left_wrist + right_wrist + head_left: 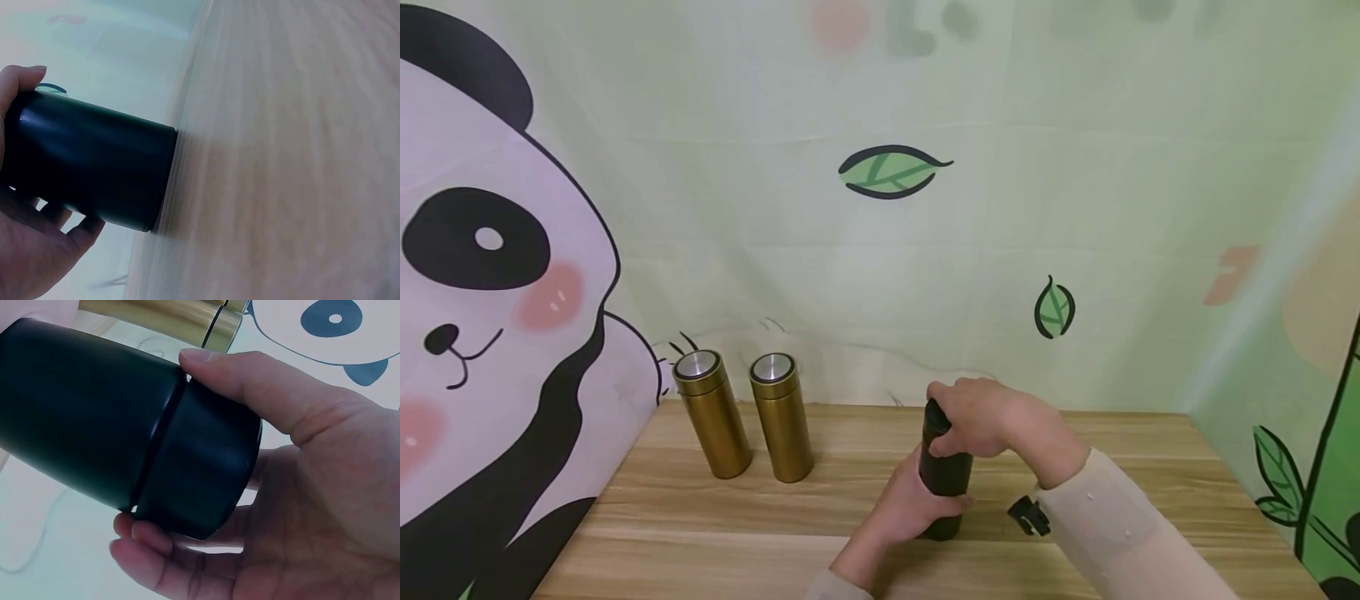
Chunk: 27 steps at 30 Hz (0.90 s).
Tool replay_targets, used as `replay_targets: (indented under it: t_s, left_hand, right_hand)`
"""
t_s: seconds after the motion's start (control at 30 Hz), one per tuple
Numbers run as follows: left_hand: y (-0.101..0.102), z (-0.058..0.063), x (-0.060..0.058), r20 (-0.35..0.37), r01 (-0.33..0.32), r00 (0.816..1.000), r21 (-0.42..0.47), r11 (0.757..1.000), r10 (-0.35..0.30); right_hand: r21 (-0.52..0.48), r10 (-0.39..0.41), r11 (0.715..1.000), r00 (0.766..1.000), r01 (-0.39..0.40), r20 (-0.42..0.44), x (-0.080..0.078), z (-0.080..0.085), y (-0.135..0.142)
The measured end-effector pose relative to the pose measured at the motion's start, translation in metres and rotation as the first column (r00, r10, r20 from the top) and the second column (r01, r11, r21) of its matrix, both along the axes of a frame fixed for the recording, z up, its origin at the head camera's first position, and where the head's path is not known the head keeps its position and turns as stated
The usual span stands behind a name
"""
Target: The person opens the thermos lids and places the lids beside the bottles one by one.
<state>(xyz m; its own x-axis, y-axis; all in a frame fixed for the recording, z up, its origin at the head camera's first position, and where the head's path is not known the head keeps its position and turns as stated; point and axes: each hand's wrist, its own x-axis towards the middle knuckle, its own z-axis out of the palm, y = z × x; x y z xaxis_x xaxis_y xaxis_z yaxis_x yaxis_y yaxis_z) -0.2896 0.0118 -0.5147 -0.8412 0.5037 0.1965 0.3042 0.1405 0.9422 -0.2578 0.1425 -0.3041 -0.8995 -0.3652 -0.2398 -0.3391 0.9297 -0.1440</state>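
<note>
A dark, near-black thermos bottle (946,477) stands upright on the wooden table. My left hand (904,504) grips its body low down, thumb on the near side and fingers around the far side. In the left wrist view the base of the bottle body (94,162) is right at the tabletop. From above, my right hand (988,417) holds the bottle's lid (194,456) between thumb and curled fingers. A narrow groove separates lid and body in the right wrist view, with the thumb tip beside it.
Two gold thermos bottles, one at far left (718,429) and one beside it (785,433), stand upright with silver-topped lids. The wooden table (700,533) meets a printed panda backdrop (700,208) behind. A black clip (1028,517) sits by my right sleeve.
</note>
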Motion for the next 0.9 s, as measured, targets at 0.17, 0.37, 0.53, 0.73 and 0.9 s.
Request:
replay_targets:
  t_s: [0.17, 0.37, 0.53, 0.73, 0.9]
  left_hand:
    - [-0.0001, -0.0003, -0.0008, -0.001, -0.008, 1.000, -0.015, 1.000, 0.008]
    - [-0.0003, -0.0009, -0.0010, -0.009, -0.013, 1.000, -0.025, 1.000, 0.013]
    - [0.0002, -0.0009, -0.0008, 0.006, -0.015, 1.000, -0.023, 1.000, 0.015]
    - [0.0009, 0.0002, -0.0002, 0.002, -0.021, 1.000, -0.027, 0.999, 0.021]
    - [0.0015, 0.0007, -0.0001, -0.006, -0.024, 1.000, -0.032, 0.999, 0.024]
  right_hand:
    - [0.005, 0.000, 1.000, 1.000, 0.000, -0.008, 0.0016, 0.0013, -0.0004]
    - [0.014, 0.011, 1.000, 1.000, -0.010, -0.018, 0.0020, 0.0019, -0.0007]
    - [0.017, 0.030, 0.999, 0.999, -0.030, -0.027, 0.0016, 0.0025, -0.0001]
    - [0.009, 0.030, 1.000, 0.999, -0.030, -0.022, 0.0028, 0.0035, -0.0005]
    - [0.004, 0.019, 1.000, 1.000, -0.019, -0.006, 0.0034, 0.0044, -0.0009]
